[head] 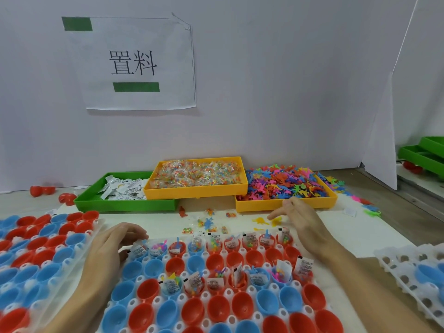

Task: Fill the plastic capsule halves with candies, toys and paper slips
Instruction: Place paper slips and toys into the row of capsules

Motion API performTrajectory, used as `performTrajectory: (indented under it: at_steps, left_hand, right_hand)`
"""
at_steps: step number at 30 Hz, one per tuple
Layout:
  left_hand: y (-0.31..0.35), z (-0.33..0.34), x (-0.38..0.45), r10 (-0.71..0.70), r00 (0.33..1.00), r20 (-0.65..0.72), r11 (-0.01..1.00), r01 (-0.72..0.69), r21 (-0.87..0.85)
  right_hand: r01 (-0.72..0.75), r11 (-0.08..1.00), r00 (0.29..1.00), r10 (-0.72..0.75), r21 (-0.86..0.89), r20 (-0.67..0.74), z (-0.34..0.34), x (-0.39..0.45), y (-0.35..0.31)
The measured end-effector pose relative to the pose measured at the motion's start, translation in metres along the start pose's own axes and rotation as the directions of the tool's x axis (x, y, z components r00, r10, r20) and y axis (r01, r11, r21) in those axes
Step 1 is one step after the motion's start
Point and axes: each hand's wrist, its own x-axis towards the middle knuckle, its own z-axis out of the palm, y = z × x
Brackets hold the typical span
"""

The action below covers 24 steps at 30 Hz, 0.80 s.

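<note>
A white holder tray [252,288] in front of me carries red and blue capsule halves [217,305]; its far row and one middle row hold paper slips, candies and toys. My left hand [113,243] rests at the tray's far left corner, fingers curled by a slip [138,249] in the corner capsule; I cannot tell if it pinches it. My right hand [296,218] hovers beyond the tray's far right, fingers relaxed, over yellow toys [260,221] on the table. Behind stand a green tray of paper slips [125,191], a yellow tray of candy packets [197,176] and a yellow tray of rubbery toys [286,186].
A second holder [36,258] of red and blue halves lies at the left. An almost bare white holder [413,272] sits at the right edge. Loose candies and toys [206,223] lie between the trays. Green trays [422,155] stand at far right behind a white partition.
</note>
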Motion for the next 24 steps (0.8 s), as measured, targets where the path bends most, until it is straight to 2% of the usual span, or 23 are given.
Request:
performTrajectory:
  at_steps: [3, 5, 7, 10, 14, 17, 20, 24]
  left_hand:
    - [0.001, 0.000, 0.000, -0.002, 1.000, -0.003, 1.000, 0.002, -0.006]
    - [0.001, 0.000, 0.000, -0.009, 1.000, -0.006, 1.000, 0.009, -0.008]
    - [0.001, 0.001, -0.001, -0.013, 1.000, -0.008, 1.000, 0.013, -0.009]
    - [0.001, 0.000, -0.002, -0.016, 1.000, -0.012, 1.000, 0.016, -0.002]
    - [0.002, 0.000, -0.002, -0.074, 0.997, -0.019, 0.997, 0.073, -0.020]
    - [0.005, 0.000, -0.001, -0.096, 0.995, -0.021, 0.994, 0.097, 0.046]
    - [0.006, -0.002, -0.001, -0.137, 0.990, -0.023, 0.982, 0.139, 0.127]
    - [0.008, -0.008, 0.001, -0.186, 0.982, 0.017, 0.966, 0.180, 0.188]
  right_hand:
    - [0.019, 0.989, 0.999, -0.025, -0.147, -0.037, -0.003, 0.004, 0.001]
    - [0.021, 0.975, 1.000, -0.025, -0.222, -0.014, -0.006, 0.005, 0.003]
    - [-0.005, 0.964, 0.999, 0.014, -0.266, 0.032, -0.007, 0.006, 0.005]
    - [-0.035, 0.955, 0.999, 0.045, -0.296, 0.029, -0.007, 0.006, 0.006]
    - [-0.034, 0.955, 0.999, 0.023, -0.296, -0.041, -0.006, 0.006, 0.007]
    - [-0.001, 0.962, 0.994, -0.029, -0.272, -0.107, -0.005, 0.006, 0.008]
    - [0.027, 0.984, 0.981, -0.060, -0.175, -0.186, -0.006, 0.005, 0.009]
    - [0.021, 1.000, 0.973, -0.024, -0.013, -0.231, -0.007, 0.005, 0.010]
